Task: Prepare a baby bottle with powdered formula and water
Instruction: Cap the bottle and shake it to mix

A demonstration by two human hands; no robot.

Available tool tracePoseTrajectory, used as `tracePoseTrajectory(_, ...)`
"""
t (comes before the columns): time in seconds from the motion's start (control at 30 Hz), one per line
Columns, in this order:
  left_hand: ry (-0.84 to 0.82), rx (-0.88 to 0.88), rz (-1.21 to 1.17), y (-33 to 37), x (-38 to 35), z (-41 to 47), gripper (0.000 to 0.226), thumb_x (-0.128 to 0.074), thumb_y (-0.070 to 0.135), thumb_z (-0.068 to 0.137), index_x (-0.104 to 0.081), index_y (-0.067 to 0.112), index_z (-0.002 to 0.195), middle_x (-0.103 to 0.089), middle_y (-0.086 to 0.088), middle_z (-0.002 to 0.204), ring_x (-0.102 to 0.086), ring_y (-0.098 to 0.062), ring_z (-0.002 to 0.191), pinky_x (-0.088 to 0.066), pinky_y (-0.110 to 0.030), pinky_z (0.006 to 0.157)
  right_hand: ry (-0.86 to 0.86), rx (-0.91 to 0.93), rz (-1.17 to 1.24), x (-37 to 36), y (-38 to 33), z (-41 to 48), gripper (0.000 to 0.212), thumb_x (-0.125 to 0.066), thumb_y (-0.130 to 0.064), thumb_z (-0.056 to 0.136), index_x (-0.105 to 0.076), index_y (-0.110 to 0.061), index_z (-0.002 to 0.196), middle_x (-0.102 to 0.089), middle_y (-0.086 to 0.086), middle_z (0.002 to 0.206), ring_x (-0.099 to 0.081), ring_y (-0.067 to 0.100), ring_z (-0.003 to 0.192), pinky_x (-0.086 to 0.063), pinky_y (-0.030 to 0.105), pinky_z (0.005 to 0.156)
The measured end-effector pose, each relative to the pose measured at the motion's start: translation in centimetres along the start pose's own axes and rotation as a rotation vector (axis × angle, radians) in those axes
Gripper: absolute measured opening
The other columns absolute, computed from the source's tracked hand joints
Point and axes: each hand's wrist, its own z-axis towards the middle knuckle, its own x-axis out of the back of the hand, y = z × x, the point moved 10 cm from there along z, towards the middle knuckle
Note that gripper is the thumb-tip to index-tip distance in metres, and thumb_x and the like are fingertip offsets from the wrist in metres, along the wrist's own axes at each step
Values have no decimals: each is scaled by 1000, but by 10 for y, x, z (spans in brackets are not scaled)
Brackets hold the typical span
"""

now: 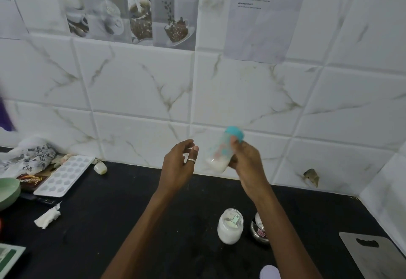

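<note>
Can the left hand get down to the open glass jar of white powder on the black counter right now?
Probably yes: the left hand is empty, and nothing lies between it and the glass powder jar.

Baby bottle point(222, 153) held in right hand point(246, 160) above counter point(131, 223), tilted, cap end up toward wall; left hand point(179, 164) just left of it, apart. Below right forearm on counter: jar point(230, 227), steel cup point(259, 230) just right of it. Ice tray point(63, 174) far left, board point(373, 254) far right

White marble-veined tiled wall point(136, 85); black countertop point(114, 223) below.
</note>
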Motion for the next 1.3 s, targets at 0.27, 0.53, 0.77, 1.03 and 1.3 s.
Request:
tracePoseTrajectory(0.27, -8, -3, 13, -2, -3, 1, 37, -56, 37, 102, -61, 17, 133, -68, 4, 124, -64, -9, 111, -57, -40, 95, -29, 32, -136, -1, -3, 3, 44, -59, -52, 82, -65, -24, 116, -73, -2, 113, -72, 20, 108, -61, 29, 84)
tracePoseTrajectory(0.53, -4, -5, 18, 0, -3, 4, 35, -55, 35, 102, -61, 17, 132, -68, 7, 120, -63, -7, 109, -56, -37, 94, 30, 22, -158, 2, 0, 6, 53, -59, -54, 84, -63, -19, 122, -73, 1, 117, -72, 17, 108, -61, 33, 89)
tracePoseTrajectory(0.77, 7, 1, 7, -3, 2, 1, 35, -55, 38, 102, -62, 20, 131, -66, 14, 116, -63, -2, 109, -56, -34, 92, 274, 46, 263, 39, -3, 12, 47, -58, -51, 92, -66, -15, 122, -75, 8, 115, -74, 19, 106, -60, 37, 87)
tracePoseTrajectory(1.03, 4, 7, -3, -4, 0, 0, 35, -55, 37, 102, -62, 19, 131, -68, 9, 120, -63, -4, 111, -56, -38, 93, 197, 35, 166, 28, -2, 9, 47, -61, -53, 86, -68, -19, 117, -76, 4, 113, -74, 19, 106, -61, 34, 84)
tracePoseTrajectory(1.3, 2, 2, -8, -2, -3, 2, 36, -56, 36, 102, -62, 17, 131, -69, 6, 121, -64, -7, 110, -57, -40, 95, 76, 44, -76, 10, -7, 7, 53, -61, -54, 83, -65, -17, 122, -74, 6, 118, -72, 21, 109, -61, 38, 90)
